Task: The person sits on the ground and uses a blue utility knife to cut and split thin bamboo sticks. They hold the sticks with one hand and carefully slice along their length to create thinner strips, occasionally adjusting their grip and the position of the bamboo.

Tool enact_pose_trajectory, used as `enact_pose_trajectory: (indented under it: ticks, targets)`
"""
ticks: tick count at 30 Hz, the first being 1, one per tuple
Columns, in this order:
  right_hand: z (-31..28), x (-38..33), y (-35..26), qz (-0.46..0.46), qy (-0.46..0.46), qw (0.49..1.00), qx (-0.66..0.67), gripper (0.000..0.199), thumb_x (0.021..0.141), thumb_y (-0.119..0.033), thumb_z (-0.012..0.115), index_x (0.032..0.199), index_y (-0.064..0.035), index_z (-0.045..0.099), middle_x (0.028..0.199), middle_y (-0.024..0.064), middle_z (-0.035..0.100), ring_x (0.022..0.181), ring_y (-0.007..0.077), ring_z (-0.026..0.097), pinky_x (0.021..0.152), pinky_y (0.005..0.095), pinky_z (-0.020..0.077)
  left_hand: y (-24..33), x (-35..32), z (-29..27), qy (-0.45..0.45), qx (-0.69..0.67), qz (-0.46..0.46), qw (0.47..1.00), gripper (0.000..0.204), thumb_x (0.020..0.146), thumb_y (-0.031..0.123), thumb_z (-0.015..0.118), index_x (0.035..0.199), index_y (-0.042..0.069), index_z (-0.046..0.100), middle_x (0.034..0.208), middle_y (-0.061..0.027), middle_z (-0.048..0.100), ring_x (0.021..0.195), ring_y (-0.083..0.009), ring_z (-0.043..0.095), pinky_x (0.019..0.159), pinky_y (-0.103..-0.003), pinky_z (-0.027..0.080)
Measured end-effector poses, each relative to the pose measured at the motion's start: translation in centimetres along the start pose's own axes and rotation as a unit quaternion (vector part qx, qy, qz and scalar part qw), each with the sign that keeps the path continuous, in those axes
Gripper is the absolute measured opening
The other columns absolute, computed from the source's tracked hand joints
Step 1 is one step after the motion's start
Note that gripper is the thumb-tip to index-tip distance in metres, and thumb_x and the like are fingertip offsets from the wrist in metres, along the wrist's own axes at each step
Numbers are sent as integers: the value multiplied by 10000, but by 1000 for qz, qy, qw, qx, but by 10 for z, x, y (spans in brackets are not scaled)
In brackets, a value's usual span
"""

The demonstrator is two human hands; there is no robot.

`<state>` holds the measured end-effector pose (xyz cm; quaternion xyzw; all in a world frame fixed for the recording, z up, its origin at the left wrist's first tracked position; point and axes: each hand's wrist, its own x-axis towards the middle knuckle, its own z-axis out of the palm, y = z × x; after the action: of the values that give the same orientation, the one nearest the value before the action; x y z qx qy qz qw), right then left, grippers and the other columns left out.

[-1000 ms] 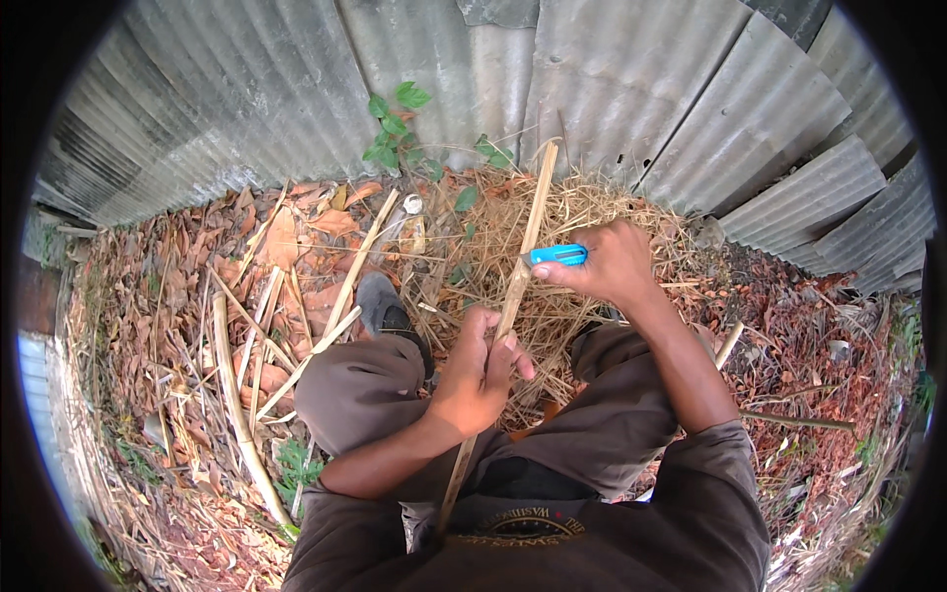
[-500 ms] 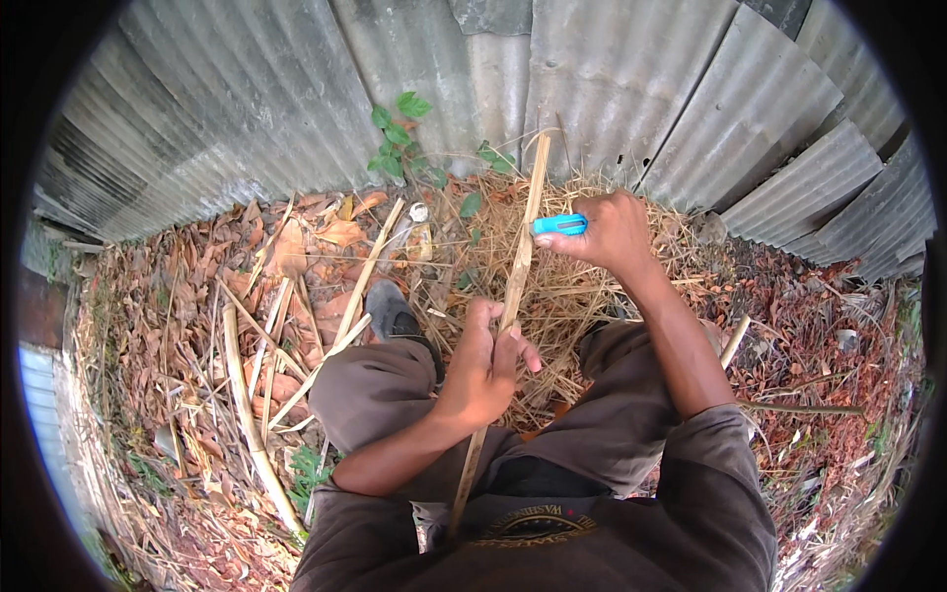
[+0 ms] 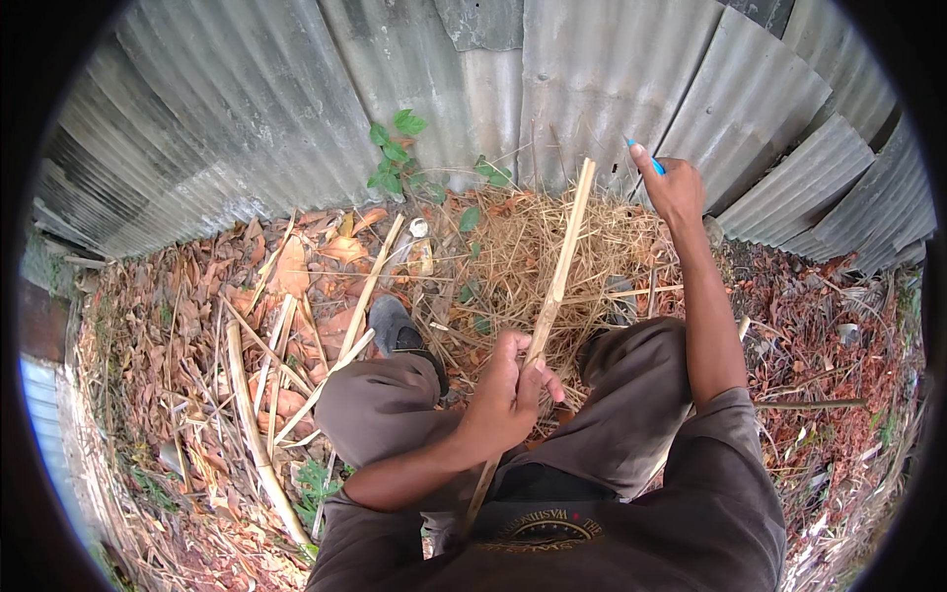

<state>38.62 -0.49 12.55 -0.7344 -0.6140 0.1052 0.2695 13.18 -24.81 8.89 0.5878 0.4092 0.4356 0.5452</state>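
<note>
My left hand (image 3: 508, 400) is closed around a long bamboo strip (image 3: 562, 259) between my knees. The strip slants up and to the right; its pale, shaved far half points toward the metal wall, and its near end runs down against my shirt. Off to the right, clear of the strip's far end, my right hand (image 3: 676, 187) is raised and grips a blue cutter knife (image 3: 646, 158). Most of the knife's handle is hidden by my fingers, and I cannot make out its blade.
Thin shavings (image 3: 523, 232) are heaped between my feet. Several bamboo pieces (image 3: 256, 429) lie over dry leaves (image 3: 291, 266) on the left. A corrugated metal wall (image 3: 612, 89) closes off the far side, with a green plant (image 3: 393, 158) at its foot. A grey shoe (image 3: 397, 326) shows at left.
My right hand has lifted the cutter knife off the strip and swung it up and right. The strip's far end has tilted to the right, and my left hand has shifted slightly right and nearer.
</note>
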Motion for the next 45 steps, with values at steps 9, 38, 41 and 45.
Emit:
enact_pose_trajectory:
  ticks: [9, 38, 41, 45]
  targets:
    - [15, -106, -30, -299, -90, 950, 3, 649, 698, -710, 646, 575, -73, 652, 440, 76, 497, 422, 280, 535, 452, 394, 417, 9, 9, -2, 43, -16, -45, 998, 198, 994, 63, 376, 1160, 39, 271, 811, -77, 615, 506, -1, 406, 455, -171, 316]
    - [21, -66, -30, -300, 33, 952, -45, 674, 643, -735, 652, 567, -66, 618, 461, 131, 519, 480, 349, 567, 488, 436, 449, 11, 7, 2, 29, 82, -47, 995, 193, 976, 34, 355, 1151, 17, 276, 797, -71, 617, 595, -34, 420, 570, -212, 364]
    - [29, -56, -23, -292, 61, 953, -51, 699, 690, -748, 610, 573, -58, 627, 473, 145, 532, 491, 342, 580, 496, 440, 449, 14, 7, 1, 21, 67, -61, 996, 187, 974, 34, 353, 1145, 11, 279, 798, -74, 618, 616, -46, 449, 595, -222, 382]
    - [14, -14, -10, -59, 35, 997, -43, 807, 708, -820, 515, 625, -36, 690, 494, 144, 572, 547, 322, 623, 549, 441, 479, 4, -7, 13, -33, 68, 30, 997, 166, 978, 40, 352, 1130, 7, 294, 800, -82, 620, 614, -55, 483, 587, -213, 392]
